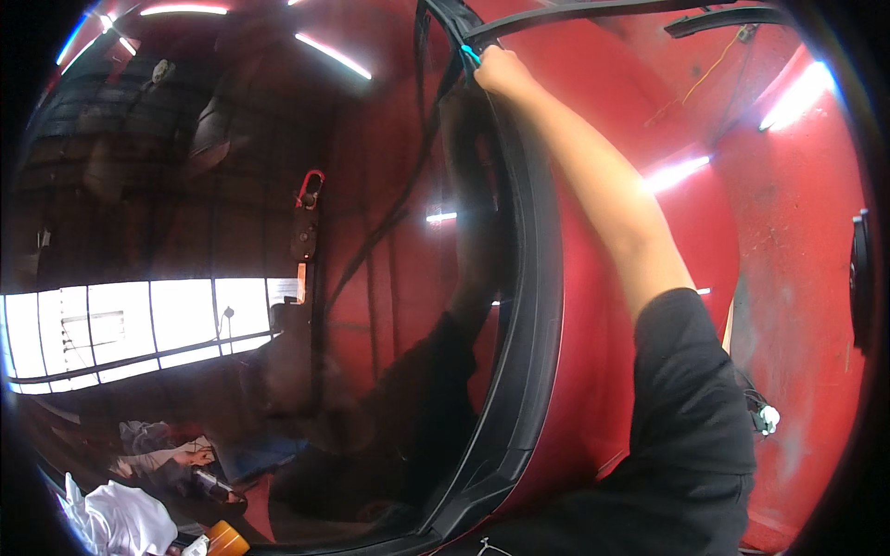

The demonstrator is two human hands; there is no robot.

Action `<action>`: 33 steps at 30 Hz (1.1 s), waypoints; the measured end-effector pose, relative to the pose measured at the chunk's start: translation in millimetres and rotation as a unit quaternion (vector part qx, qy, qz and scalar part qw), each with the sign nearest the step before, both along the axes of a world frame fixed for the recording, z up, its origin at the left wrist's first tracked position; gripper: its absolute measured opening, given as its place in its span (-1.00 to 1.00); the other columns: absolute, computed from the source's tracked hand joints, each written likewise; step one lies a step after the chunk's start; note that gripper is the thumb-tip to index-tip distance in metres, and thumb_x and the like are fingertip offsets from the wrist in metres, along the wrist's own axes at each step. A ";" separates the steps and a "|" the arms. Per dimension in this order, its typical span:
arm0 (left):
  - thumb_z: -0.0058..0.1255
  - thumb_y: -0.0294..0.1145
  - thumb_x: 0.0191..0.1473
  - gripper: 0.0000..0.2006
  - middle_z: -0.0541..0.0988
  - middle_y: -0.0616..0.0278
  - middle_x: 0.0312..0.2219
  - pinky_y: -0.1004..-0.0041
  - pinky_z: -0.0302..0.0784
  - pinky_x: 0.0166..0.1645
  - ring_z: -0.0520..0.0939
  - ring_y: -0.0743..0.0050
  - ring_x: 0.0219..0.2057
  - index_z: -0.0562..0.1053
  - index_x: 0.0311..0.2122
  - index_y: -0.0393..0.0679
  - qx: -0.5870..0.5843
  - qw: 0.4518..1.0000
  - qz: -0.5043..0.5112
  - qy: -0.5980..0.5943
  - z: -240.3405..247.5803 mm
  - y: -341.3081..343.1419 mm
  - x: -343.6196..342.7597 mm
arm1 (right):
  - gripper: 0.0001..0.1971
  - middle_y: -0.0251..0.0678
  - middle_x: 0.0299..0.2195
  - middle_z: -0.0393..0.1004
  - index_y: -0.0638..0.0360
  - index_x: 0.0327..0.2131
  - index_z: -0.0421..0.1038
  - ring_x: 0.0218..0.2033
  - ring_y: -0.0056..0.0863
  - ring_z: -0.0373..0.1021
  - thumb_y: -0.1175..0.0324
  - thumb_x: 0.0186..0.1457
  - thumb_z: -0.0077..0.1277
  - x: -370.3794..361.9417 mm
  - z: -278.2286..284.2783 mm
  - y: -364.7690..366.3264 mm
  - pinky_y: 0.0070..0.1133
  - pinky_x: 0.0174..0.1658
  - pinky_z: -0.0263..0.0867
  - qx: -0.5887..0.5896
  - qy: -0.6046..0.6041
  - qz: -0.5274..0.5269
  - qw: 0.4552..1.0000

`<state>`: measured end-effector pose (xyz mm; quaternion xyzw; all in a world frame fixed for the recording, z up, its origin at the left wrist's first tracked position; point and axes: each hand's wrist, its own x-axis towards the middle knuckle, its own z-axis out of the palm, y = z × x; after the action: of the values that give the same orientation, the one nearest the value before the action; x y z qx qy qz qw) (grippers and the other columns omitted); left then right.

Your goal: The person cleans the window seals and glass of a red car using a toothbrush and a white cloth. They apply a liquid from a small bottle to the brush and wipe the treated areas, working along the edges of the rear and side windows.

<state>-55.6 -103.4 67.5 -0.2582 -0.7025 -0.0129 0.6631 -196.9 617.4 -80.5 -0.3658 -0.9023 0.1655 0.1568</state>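
My right arm stretches up along the right side of a dark, glossy car windshield (389, 306). At the top corner of the glass, my right hand (502, 72) is closed in a fist beside the black trim strip (538, 306) that edges the windshield. A small light-blue object (471, 55) sticks out of its left side; its kind is too small to tell. The fingers are mostly turned away. My left hand does not show.
Red car body panel (593, 371) borders the trim, with a red wall (797, 389) beyond. A black strip (593, 17) runs across the top. At lower left lie a white cloth (116, 519) and an orange item (226, 538). The glass reflects lights and windows.
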 end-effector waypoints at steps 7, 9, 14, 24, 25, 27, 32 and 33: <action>-0.10 -0.19 0.16 -0.62 0.55 -0.10 -0.35 0.26 0.53 -0.21 0.57 0.06 -0.34 0.50 -0.27 -0.40 0.108 0.989 -0.094 -0.033 -15.0 -28.1 -2.2 | -0.65 0.16 -0.14 0.44 0.29 -0.15 0.46 -0.02 -0.01 0.37 0.36 -0.05 0.00 -55.3 4.0 9.7 -0.29 0.03 0.30 -0.019 0.017 -0.033 0.999; -0.06 -0.22 0.14 -0.66 0.54 -0.06 -0.35 0.29 0.52 -0.23 0.57 0.10 -0.34 0.49 -0.27 -0.38 0.132 0.989 -0.063 -0.038 -17.0 -25.1 3.7 | -0.66 0.19 -0.16 0.44 0.33 -0.18 0.47 -0.06 0.01 0.39 0.36 -0.05 -0.01 -35.8 6.8 -0.2 -0.26 -0.02 0.33 -0.018 -0.004 0.007 1.000; 0.02 -0.29 0.08 -0.74 0.53 0.06 -0.37 0.36 0.50 -0.28 0.55 0.19 -0.36 0.47 -0.27 -0.32 0.236 0.965 -0.077 -0.083 -21.5 22.5 -7.4 | -0.65 0.21 -0.21 0.45 0.33 -0.16 0.46 -0.11 0.02 0.42 0.33 -0.03 -0.02 22.0 16.2 -22.2 -0.26 -0.05 0.33 0.023 -0.028 0.039 0.999; -0.07 -0.14 0.12 -0.65 0.51 0.12 -0.35 0.40 0.45 -0.36 0.50 0.29 -0.41 0.48 -0.21 -0.27 0.317 0.925 -0.154 -0.143 -23.3 29.7 -6.1 | -0.65 0.11 -0.10 0.44 0.30 -0.12 0.44 -0.01 -0.03 0.37 0.38 0.00 -0.09 -71.5 5.3 17.8 -0.29 0.02 0.31 0.005 0.016 -0.030 0.999; -0.09 -0.11 0.12 -0.62 0.51 0.12 -0.35 0.40 0.44 -0.37 0.50 0.30 -0.41 0.48 -0.21 -0.27 0.311 0.926 -0.147 -0.153 -23.0 30.8 -4.9 | -0.64 0.11 -0.10 0.44 0.30 -0.11 0.43 -0.01 -0.03 0.37 0.39 -0.01 -0.08 -69.3 4.2 22.4 -0.29 0.02 0.32 0.006 0.010 -0.027 1.000; -0.07 -0.10 0.11 -0.62 0.51 0.12 -0.36 0.40 0.44 -0.39 0.50 0.32 -0.43 0.49 -0.24 -0.27 0.280 0.933 -0.168 -0.154 -22.7 28.7 -3.8 | -0.65 0.13 -0.13 0.45 0.32 -0.13 0.43 -0.04 0.00 0.39 0.39 -0.04 -0.02 -54.9 5.8 15.2 -0.29 -0.01 0.33 0.008 0.004 -0.010 1.000; 0.09 -0.30 0.00 -0.78 0.52 0.16 -0.44 0.43 0.42 -0.43 0.52 0.33 -0.48 0.49 -0.34 -0.26 0.253 0.956 -0.084 -0.119 -23.5 37.9 -2.7 | -0.67 0.18 -0.19 0.45 0.33 -0.20 0.44 -0.09 0.03 0.40 0.36 -0.06 0.04 18.4 12.5 -26.4 -0.27 -0.02 0.34 0.020 -0.051 0.033 0.998; 0.15 -0.40 -0.08 -0.85 0.52 0.20 -0.53 0.44 0.42 -0.43 0.53 0.33 -0.51 0.49 -0.40 -0.25 0.285 0.953 -0.091 -0.048 -27.0 46.1 -9.3 | -0.67 0.19 -0.20 0.45 0.34 -0.21 0.43 -0.10 0.03 0.40 0.35 -0.06 0.04 31.8 15.4 -32.0 -0.26 -0.02 0.34 0.019 -0.058 0.037 0.997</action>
<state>-64.9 -57.4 40.5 -0.1200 -0.6743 -0.2851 0.6706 -165.1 585.4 -65.1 -0.3381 -0.9259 0.1325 0.1045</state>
